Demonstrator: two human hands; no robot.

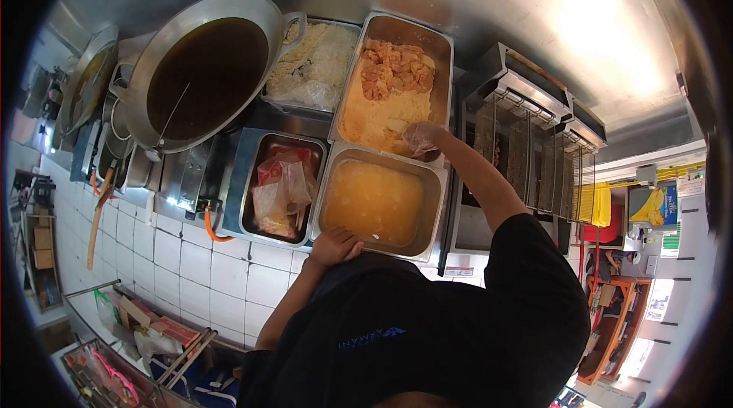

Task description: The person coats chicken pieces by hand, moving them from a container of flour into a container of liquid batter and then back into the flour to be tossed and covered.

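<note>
My right hand (422, 138), in a clear plastic glove, reaches into the near right part of a deep steel pan (447, 49). Its fingers curl down against orange breading flour (382, 114), beside a pale coated piece (397, 125); what they grip is partly hidden. Raw marinated chicken pieces (393, 68) are heaped at the far end of that pan. Bare and curled, my left hand (336, 246) holds the near left corner of a second steel pan (437, 213), which contains cloudy yellow liquid (374, 202).
A big wok (256, 7) of dark oil stands left, a skimmer handle (175, 119) across it. Close by are a tray of pale crumbs (313, 53) and a pan with plastic bags (284, 187). Fryer baskets (519, 145) stand right. A long wooden handle (99, 217) juts out left.
</note>
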